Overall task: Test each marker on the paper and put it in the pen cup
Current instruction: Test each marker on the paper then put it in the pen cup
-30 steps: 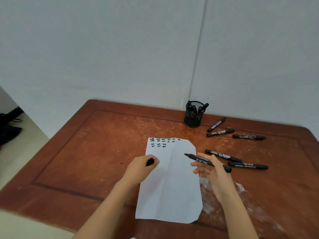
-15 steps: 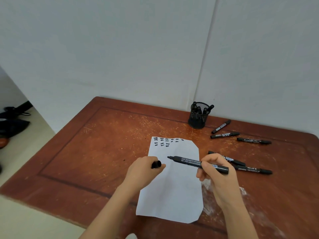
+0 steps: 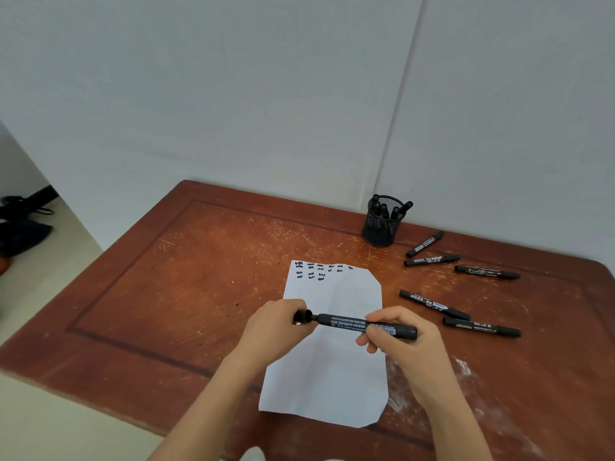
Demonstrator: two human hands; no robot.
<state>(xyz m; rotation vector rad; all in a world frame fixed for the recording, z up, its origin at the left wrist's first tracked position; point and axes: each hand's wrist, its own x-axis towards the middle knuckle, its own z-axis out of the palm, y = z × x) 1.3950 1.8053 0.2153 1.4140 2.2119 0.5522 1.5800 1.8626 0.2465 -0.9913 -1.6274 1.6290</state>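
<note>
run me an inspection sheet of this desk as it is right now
surface: reddish-brown wooden table, scratched, with a whitish smear near the right arm
job's things: white paper sheet lying flat, black test marks along its far edge; black mesh pen cup at the back, holding markers; five loose black markers lying right of the paper
clutter: nothing seen
grippers: left hand grips a black cap; right hand pinches a black marker level over the paper; the cap meets its tip, seating cannot be told
cables: nothing seen on the table
surroundings: pale wall; dark bag-like items on the floor at left
</note>
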